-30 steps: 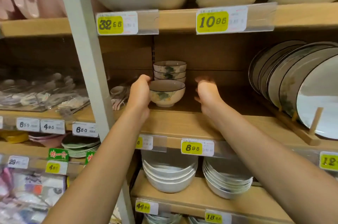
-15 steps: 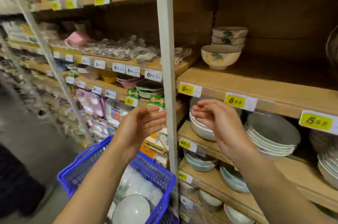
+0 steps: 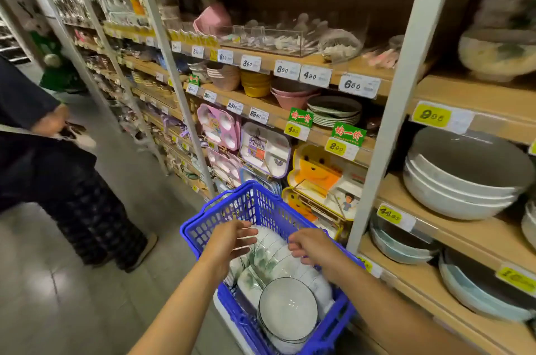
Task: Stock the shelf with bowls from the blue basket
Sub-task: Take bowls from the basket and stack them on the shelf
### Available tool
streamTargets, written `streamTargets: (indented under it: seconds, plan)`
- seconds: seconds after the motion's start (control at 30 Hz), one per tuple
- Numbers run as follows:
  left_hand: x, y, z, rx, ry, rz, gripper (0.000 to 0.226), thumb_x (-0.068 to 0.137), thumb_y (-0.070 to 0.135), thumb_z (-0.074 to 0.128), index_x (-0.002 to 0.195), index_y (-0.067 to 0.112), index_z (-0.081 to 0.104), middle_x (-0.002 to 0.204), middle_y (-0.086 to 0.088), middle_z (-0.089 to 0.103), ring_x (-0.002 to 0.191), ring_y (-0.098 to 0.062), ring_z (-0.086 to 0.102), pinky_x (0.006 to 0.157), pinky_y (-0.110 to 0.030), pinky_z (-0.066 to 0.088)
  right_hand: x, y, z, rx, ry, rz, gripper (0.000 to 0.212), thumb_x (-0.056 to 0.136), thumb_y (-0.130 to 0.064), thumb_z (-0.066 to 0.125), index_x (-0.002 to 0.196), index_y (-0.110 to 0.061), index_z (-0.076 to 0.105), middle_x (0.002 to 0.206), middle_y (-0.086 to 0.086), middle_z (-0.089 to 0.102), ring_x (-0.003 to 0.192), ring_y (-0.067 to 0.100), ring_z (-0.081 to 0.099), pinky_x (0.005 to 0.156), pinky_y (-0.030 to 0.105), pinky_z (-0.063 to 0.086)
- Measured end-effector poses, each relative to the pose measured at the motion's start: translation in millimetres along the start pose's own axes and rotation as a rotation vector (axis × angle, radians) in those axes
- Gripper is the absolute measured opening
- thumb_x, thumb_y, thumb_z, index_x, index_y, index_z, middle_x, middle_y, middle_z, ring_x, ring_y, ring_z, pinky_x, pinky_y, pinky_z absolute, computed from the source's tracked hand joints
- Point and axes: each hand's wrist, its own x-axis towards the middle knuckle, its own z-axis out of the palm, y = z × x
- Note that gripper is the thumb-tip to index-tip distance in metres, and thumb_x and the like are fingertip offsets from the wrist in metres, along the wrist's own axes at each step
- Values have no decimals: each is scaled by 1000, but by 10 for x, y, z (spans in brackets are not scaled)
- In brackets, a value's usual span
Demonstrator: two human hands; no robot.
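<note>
1. At the far left of the aisle stands a person in dark clothing (image 3: 40, 157) on the grey floor (image 3: 58, 282), well apart from the basket.
2. The blue plastic mesh basket (image 3: 255, 204) sits low in the middle, just beside the foot of the shelving.
3. The left hand (image 3: 232, 241) reaches into the basket with its fingers straight and spread. It hovers at the left side of the bowls and grips nothing.
4. The white ceramic bowls with green leaf patterns (image 3: 272, 259) lie on their sides in a row inside the basket. The nearest dark-rimmed white bowl (image 3: 287, 308) faces the camera.
5. The right hand (image 3: 311, 247) is over the right side of the row, its fingers curled down at the bowl rims. I cannot tell whether they grip a bowl or only touch it.
6. Behind the basket, pink and white divided children's trays (image 3: 265, 148) stand against the lower shelves.
7. To the right of a pale metal upright (image 3: 406, 88), a stack of large white bowls with grey insides (image 3: 464, 180) rests on a wooden board.
8. Above it, on the light wooden shelf (image 3: 478, 93) with a yellow price tag (image 3: 431, 116), stands a blurred cream bowl with a green pattern (image 3: 499, 59).
</note>
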Motion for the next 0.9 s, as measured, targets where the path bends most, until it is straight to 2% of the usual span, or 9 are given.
streamTargets:
  seconds: [0.1,0.2,0.27,0.33,0.4,0.5,0.6,0.8,0.9]
  plan:
    - [459,-95,-295,54,-34,-68,22,96,15,43,96,9,65,88,-8,76,81,-22,68,73,-32,50,402,209,308,-67,63,106,9,91,-14,52,83,-14,56,76,3,58,57,11,46,50,21,29]
    - [907,-170,-408,161,-82,-110,25,97,15,40,100,8,63,91,-8,74,81,-22,66,75,-32,49,775,392,486,-151,163,170,20,90,-9,50,71,-13,52,73,5,53,61,16,44,54,24,30]
    - [1149,-275,-404,265,-160,-170,24,98,15,40,100,7,63,91,-9,71,77,-20,63,69,-29,46,958,589,549,-238,255,233,27,93,-7,44,68,-13,52,78,9,53,76,23,50,66,28,38]
    - [1330,-393,-353,366,-239,-203,21,98,14,42,98,8,61,91,-9,67,71,-18,58,64,-26,41,1065,831,549,-256,351,308,28,99,-9,36,100,2,62,107,18,60,107,28,55,88,29,42]
    - [1513,-523,-288,482,-309,-209,17,97,12,44,95,9,60,89,-9,64,68,-18,54,62,-25,38,1074,1014,524,-373,390,334,38,103,-13,31,134,2,47,139,13,49,132,24,43,104,25,31]
    - [1675,-756,-155,653,-398,-221,15,93,7,45,90,7,60,87,-14,58,68,-19,51,55,-24,36,989,1170,515,-475,387,445,41,99,-17,42,136,0,41,141,17,47,130,29,45,102,29,36]
    - [1726,-1057,7,874,-538,-221,22,93,13,49,108,1,62,91,-12,60,73,-20,54,52,-22,38,998,1399,521,-550,375,530,46,96,-16,46,139,-3,35,143,20,44,132,33,42,105,33,38]
    - [1680,-1573,180,1142,-782,-133,38,91,6,53,130,6,55,122,-16,63,111,-29,59,96,-38,50,1077,1585,622,-711,277,612,62,95,-8,43,152,-8,19,146,22,38,131,37,41,104,43,38]
    - [1697,-1730,179,1289,-717,3,42,92,3,51,134,8,50,124,-15,60,115,-30,56,99,-41,49,1098,1660,642,-780,314,573,62,92,2,40,151,-9,23,142,21,42,128,37,45,101,44,40]
